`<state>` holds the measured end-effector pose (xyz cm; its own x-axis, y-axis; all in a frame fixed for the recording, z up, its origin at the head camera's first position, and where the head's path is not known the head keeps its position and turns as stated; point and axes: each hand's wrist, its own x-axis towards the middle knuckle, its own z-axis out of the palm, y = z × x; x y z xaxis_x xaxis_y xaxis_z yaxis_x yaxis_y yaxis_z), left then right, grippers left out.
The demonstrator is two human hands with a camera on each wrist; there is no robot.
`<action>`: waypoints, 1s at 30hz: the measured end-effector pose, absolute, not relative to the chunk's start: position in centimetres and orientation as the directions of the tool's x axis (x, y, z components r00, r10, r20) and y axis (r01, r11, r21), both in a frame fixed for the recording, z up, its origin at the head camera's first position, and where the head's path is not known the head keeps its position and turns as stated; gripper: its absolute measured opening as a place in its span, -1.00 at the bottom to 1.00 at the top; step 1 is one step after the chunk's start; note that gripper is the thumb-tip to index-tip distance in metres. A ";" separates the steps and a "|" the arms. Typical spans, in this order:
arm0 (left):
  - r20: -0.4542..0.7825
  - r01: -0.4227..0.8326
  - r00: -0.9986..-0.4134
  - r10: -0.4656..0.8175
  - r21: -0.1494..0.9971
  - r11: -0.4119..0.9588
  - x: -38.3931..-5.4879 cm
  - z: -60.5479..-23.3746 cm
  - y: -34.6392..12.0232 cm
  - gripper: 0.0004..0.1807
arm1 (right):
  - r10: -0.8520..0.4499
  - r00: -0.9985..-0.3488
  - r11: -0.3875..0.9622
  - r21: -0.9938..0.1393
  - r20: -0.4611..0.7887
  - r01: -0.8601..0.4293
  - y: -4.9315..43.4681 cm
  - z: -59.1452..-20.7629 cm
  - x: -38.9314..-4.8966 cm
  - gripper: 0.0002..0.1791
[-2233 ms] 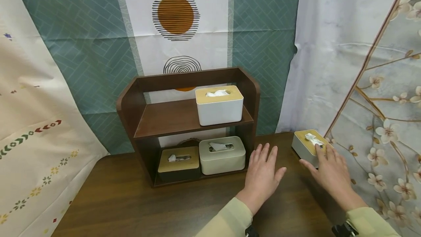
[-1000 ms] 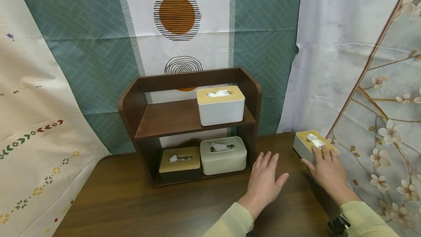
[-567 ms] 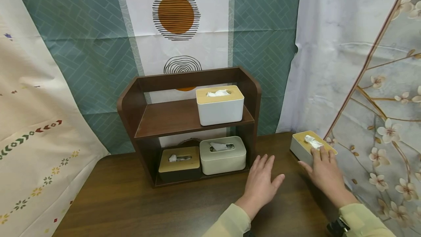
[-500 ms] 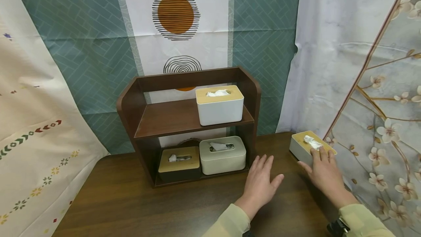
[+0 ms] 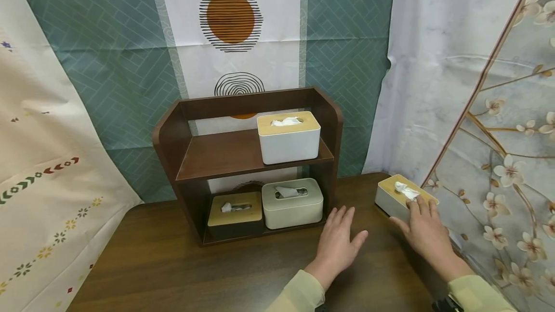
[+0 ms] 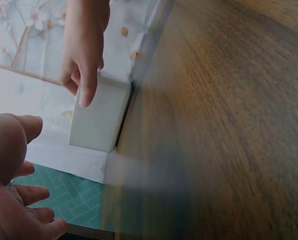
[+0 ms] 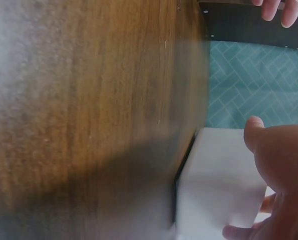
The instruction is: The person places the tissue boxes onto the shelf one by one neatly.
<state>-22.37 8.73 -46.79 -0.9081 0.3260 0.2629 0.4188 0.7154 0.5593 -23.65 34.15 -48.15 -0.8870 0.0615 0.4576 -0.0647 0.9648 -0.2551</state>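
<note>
My right hand (image 5: 425, 227) rests its fingers on the wooden lid of a white tissue box (image 5: 405, 199) at the table's right side. In the left wrist view, its thumb hangs along the side wall of that tissue box (image 6: 101, 117); a tissue sticks out of the lid. My left hand (image 5: 334, 242) hovers over the table, in front of the shelf's right corner, with its fingers spread and holding nothing. In the right wrist view, the tissue box (image 7: 216, 180) stands on the table below my hand, and part of its lid is hidden.
A dark brown two-tier shelf (image 5: 217, 155) stands at the back. A white tissue box (image 5: 290, 148) sits on its upper tier. Below are a black tissue box (image 5: 236, 230) and a cream tissue box (image 5: 295, 213). Patterned cloths hang behind and on both sides of the table (image 5: 173, 268).
The white tissue box under my right hand has shifted left and slightly nearer, and that hand has moved along with it. My left hand has drawn a little back and left.
</note>
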 end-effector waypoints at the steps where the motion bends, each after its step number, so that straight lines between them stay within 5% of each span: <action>1: 0.262 0.418 -0.908 0.325 0.560 0.715 -22.4 -46.8 8.7 -0.29 | 0.059 -0.885 0.965 -0.253 0.462 -0.068 34.1 -48.2 -23.6 -0.24; 15: 0.275 0.422 -0.906 0.321 0.574 0.702 -22.5 -47.4 8.6 -0.29 | -0.039 -0.796 0.958 -0.205 0.605 -0.203 34.1 -48.7 -22.7 -0.34; 30: 0.271 0.431 -0.903 0.335 0.562 0.706 -22.4 -47.6 8.9 -0.28 | -0.071 -0.839 0.920 -0.289 0.540 -0.264 34.5 -48.4 -21.3 -0.09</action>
<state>-22.42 8.87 -47.55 -0.9025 0.3345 0.2713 0.4307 0.7062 0.5620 -21.34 34.46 -48.42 -0.8388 -0.0713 0.5397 -0.2642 0.9201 -0.2891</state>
